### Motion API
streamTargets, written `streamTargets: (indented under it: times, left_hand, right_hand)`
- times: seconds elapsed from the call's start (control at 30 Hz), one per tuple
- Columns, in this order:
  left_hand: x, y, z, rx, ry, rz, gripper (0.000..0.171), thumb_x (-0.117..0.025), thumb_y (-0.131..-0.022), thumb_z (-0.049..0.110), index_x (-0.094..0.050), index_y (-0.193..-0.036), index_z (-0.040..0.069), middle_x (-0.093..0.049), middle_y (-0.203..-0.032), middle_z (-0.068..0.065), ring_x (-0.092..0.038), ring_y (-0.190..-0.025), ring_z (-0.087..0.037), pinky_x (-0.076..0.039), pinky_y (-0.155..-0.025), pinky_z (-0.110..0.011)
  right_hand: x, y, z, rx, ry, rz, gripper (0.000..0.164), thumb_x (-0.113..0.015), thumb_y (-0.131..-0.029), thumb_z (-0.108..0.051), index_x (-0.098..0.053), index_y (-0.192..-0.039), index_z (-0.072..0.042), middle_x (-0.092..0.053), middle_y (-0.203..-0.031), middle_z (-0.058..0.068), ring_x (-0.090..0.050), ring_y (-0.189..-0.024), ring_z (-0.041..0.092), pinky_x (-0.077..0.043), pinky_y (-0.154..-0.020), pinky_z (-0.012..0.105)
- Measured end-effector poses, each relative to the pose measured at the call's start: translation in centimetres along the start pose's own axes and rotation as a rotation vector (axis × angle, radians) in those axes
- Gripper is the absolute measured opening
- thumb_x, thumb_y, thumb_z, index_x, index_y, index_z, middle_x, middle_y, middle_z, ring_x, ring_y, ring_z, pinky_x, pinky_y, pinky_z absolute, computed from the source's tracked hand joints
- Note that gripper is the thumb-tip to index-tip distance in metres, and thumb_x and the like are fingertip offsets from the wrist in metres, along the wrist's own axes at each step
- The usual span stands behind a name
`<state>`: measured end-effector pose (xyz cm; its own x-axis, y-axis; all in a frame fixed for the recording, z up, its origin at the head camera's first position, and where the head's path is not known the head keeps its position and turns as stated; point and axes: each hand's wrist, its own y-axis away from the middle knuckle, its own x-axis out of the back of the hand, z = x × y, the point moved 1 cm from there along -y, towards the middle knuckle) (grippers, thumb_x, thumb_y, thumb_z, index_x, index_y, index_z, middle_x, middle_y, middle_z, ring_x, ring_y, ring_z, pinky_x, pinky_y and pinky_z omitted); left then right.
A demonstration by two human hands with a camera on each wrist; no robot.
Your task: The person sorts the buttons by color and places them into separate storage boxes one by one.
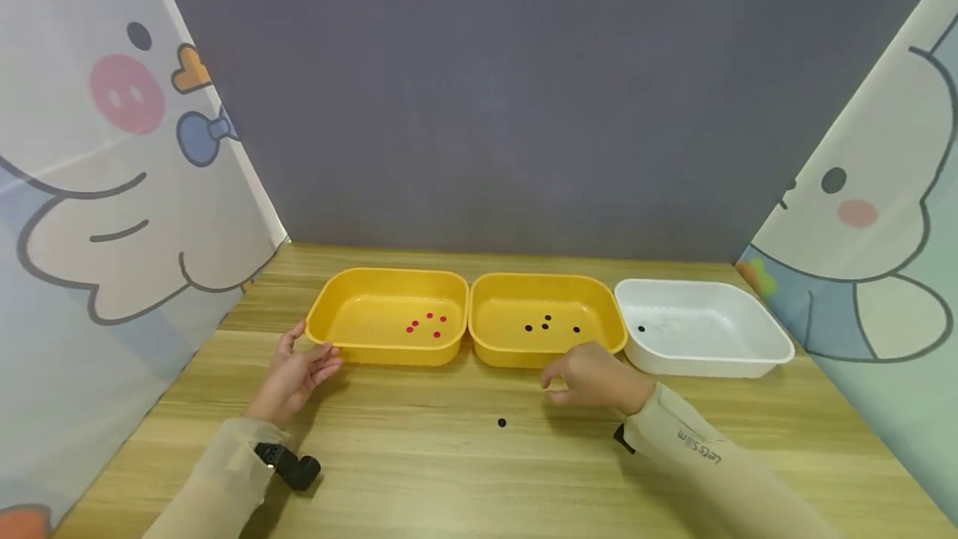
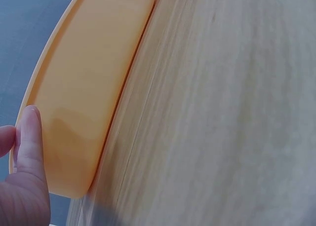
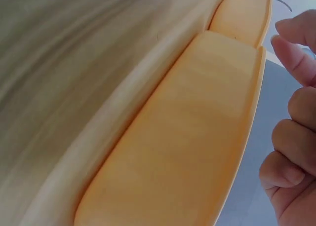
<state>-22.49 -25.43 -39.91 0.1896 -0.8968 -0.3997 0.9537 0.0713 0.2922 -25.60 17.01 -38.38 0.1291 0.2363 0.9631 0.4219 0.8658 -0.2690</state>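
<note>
My left hand (image 1: 293,374) is at the near left corner of the left yellow tray (image 1: 389,354), its fingers extended and touching the rim and outer wall. In the left wrist view, one finger (image 2: 30,142) lies along that wall. My right hand (image 1: 595,377) hovers by the front edge of the middle yellow tray (image 1: 516,358). Its thumb and index finger stand slightly apart with nothing visible between them, the other fingers curled in. A small round black piece (image 1: 502,422) lies on the table, left of and nearer than the right hand. Several black pieces (image 1: 545,326) sit inside the middle tray.
Several small red pieces (image 1: 437,334) lie in the left tray. To the right stands a white tray (image 1: 718,366) holding one black piece (image 1: 641,328). All three trays form a row on the wooden table (image 1: 419,472), before a grey partition (image 1: 479,106) with cartoon-printed side panels.
</note>
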Motion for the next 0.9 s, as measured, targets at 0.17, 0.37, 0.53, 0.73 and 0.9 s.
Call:
streamTargets:
  times: [0.17, 0.37, 0.53, 0.73, 0.9]
  left_hand:
    - [0.0, 0.0, 0.2, -0.001, 0.020, -0.002, 0.080, -0.039, -0.098, -0.006, 0.013, -0.151, 0.023, -0.066, -0.070, -0.003, -0.068, -0.062, -0.013, -0.059, -0.065, -0.023]
    - [0.0, 0.0, 0.3, 0.003, 0.033, 0.000, 0.080, -0.039, -0.098, -0.007, 0.012, -0.152, 0.023, -0.066, -0.070, -0.004, -0.068, -0.063, -0.014, -0.059, -0.066, -0.024]
    - [0.0, 0.0, 0.2, 0.002, 0.024, -0.001, 0.080, -0.040, -0.098, -0.006, 0.013, -0.152, 0.024, -0.066, -0.070, -0.003, -0.068, -0.063, -0.013, -0.059, -0.066, -0.024]
    - [0.1, 0.0, 0.1, 0.006, 0.028, 0.000, 0.081, -0.041, -0.099, -0.006, 0.012, -0.152, 0.024, -0.066, -0.071, -0.003, -0.068, -0.063, -0.013, -0.059, -0.066, -0.024]
    - [0.1, -0.1, 0.0, 0.005, 0.023, 0.000, 0.081, -0.041, -0.098, -0.006, 0.012, -0.152, 0.024, -0.066, -0.071, -0.003, -0.068, -0.064, -0.013, -0.059, -0.067, -0.024]
  right_hand:
    - [-0.3, -0.2, -0.6, 0.001, -0.032, -0.058, 0.004, -0.071, -0.077, -0.020, -0.071, -0.080, -0.021, -0.055, -0.057, -0.014, -0.033, -0.048, -0.004, -0.034, -0.043, 0.012]
    - [-0.9, -0.4, -1.6, 0.045, -0.047, -0.093, 0.003, -0.073, -0.079, -0.024, -0.070, -0.079, -0.023, -0.055, -0.060, -0.017, -0.034, -0.050, -0.005, -0.032, -0.045, 0.009]
    - [-1.6, -0.7, -2.1, 0.028, -0.051, -0.157, 0.002, -0.070, -0.082, -0.025, -0.072, -0.082, -0.025, -0.059, -0.065, -0.019, -0.037, -0.052, -0.006, -0.033, -0.047, 0.008]
    - [-2.2, -1.0, -2.6, -0.007, -0.057, -0.239, 0.005, -0.069, -0.082, -0.025, -0.073, -0.084, -0.026, -0.064, -0.075, -0.020, -0.049, -0.060, -0.005, -0.042, -0.054, 0.011]
    - [-2.6, -1.6, -2.7, -0.020, -0.076, -0.290, 0.005, -0.068, -0.082, -0.023, -0.073, -0.085, -0.024, -0.065, -0.077, -0.018, -0.052, -0.064, -0.004, -0.045, -0.057, 0.013]
